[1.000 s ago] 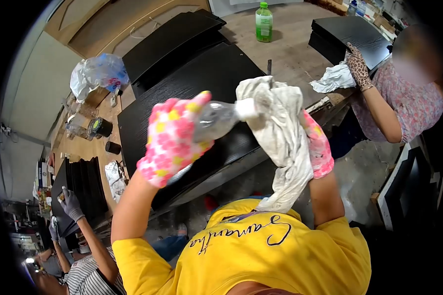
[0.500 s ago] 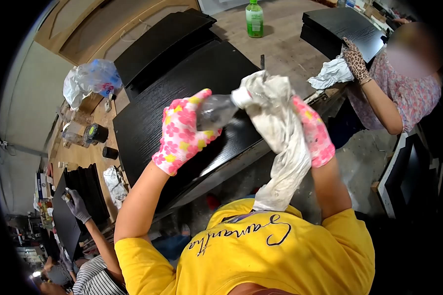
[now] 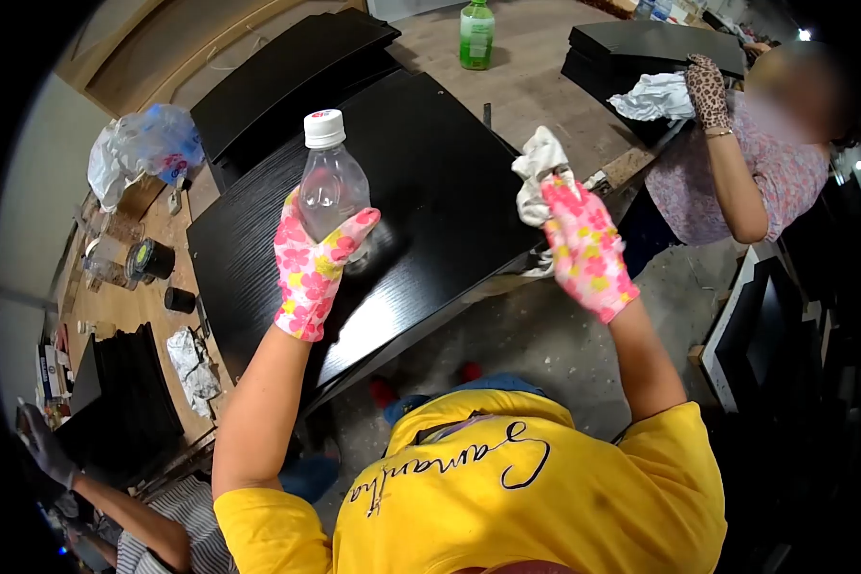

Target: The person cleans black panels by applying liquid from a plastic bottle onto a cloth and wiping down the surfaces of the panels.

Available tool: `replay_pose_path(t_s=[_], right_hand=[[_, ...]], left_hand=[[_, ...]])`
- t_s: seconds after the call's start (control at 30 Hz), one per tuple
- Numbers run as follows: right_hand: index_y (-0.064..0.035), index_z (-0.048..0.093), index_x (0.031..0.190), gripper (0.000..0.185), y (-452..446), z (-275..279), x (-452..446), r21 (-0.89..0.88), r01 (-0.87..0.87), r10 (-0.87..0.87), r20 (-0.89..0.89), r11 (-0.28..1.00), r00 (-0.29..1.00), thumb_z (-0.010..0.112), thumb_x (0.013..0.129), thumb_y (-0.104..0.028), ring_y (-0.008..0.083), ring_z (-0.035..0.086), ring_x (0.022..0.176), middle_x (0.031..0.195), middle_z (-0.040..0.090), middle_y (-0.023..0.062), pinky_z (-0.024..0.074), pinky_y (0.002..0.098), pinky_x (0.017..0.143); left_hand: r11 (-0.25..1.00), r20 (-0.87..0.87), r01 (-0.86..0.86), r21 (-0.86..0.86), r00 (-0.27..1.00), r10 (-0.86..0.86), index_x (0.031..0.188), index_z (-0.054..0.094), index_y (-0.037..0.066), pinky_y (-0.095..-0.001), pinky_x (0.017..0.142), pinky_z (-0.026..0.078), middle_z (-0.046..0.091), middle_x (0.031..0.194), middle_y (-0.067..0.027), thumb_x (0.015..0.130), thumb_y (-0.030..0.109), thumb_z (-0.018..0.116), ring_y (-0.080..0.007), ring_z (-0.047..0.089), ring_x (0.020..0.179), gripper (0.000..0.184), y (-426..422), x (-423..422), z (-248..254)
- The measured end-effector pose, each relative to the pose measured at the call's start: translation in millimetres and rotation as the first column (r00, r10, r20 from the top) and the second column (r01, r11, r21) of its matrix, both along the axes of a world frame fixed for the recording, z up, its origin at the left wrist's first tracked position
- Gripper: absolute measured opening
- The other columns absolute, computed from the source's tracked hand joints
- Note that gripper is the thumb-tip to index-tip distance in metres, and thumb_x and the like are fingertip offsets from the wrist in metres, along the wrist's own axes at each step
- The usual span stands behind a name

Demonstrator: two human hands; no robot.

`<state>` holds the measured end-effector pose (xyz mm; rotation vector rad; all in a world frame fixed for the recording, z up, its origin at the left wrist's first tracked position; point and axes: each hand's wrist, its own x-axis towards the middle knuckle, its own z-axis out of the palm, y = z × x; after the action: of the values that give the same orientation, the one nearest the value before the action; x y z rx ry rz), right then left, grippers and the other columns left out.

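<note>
In a pink flowered glove, my left hand [image 3: 314, 263] is wrapped round a clear plastic bottle [image 3: 333, 187] with a white cap, held upright above a black panel [image 3: 421, 191]. My right hand [image 3: 588, 244], in a matching glove, grips a crumpled whitish rag [image 3: 540, 167] near the panel's right end. Most of the rag's lower part is hidden behind my hand. The panel lies on the table with a glossy patch of light near its front edge.
Black curved boards [image 3: 287, 77] are stacked behind the panel. A green bottle [image 3: 476, 36] stands at the back. On the left are a plastic bag [image 3: 143, 148], a dark jar [image 3: 151, 258] and another rag [image 3: 193, 368]. Co-workers [image 3: 713, 182] are at right and lower left.
My left hand has brought the bottle leftward and turned it upright, away from the rag. My right hand has gathered the rag, which hung down long before, into a bunch.
</note>
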<state>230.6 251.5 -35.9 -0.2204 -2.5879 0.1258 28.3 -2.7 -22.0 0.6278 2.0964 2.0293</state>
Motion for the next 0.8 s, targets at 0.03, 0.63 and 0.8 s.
replay_pose_path(t_s=[0.03,0.63,0.8], right_hand=[[-0.0028,0.052,0.134,0.043,-9.3,-6.4,2.3,0.038,-0.046,0.048,-0.053,0.998,0.997,0.052,0.092,-0.013,0.0358,0.046,0.129,0.135,0.053,0.0178,0.0339,0.0457,0.110],[-0.0058,0.052,0.134,0.050,-83.1,4.5,-56.4,-0.139,-0.495,0.491,-0.061,0.858,0.869,0.053,0.087,-0.024,0.0357,0.053,0.121,0.126,0.057,0.0201,0.0385,0.0470,0.104],[-0.0039,0.061,0.114,0.034,4.2,-0.2,-74.4,-0.161,-0.096,0.080,-0.103,0.982,0.991,0.054,0.083,-0.016,0.0340,0.061,0.105,0.113,0.064,0.0174,0.0486,0.0433,0.091]], left_hand=[[1.000,0.010,0.006,0.000,1.000,-0.006,0.131,0.046,-0.001,-0.0338,0.092,0.051,0.059,0.116,-0.0116,0.064,0.029,0.092,-0.0207,0.061,0.106,0.086,0.0,-0.8,-1.4],[0.959,-0.086,-0.014,0.282,0.996,0.039,0.125,0.051,0.003,-0.0263,0.065,0.052,0.061,0.102,-0.0072,0.081,0.002,0.074,-0.0157,0.063,0.079,0.050,0.7,-3.0,-1.8],[0.943,-0.049,-0.089,0.320,0.993,0.111,0.117,0.052,0.003,-0.0212,0.050,0.044,0.061,0.088,-0.0061,0.083,0.002,0.073,-0.0104,0.059,0.063,0.040,6.3,5.5,8.7]])
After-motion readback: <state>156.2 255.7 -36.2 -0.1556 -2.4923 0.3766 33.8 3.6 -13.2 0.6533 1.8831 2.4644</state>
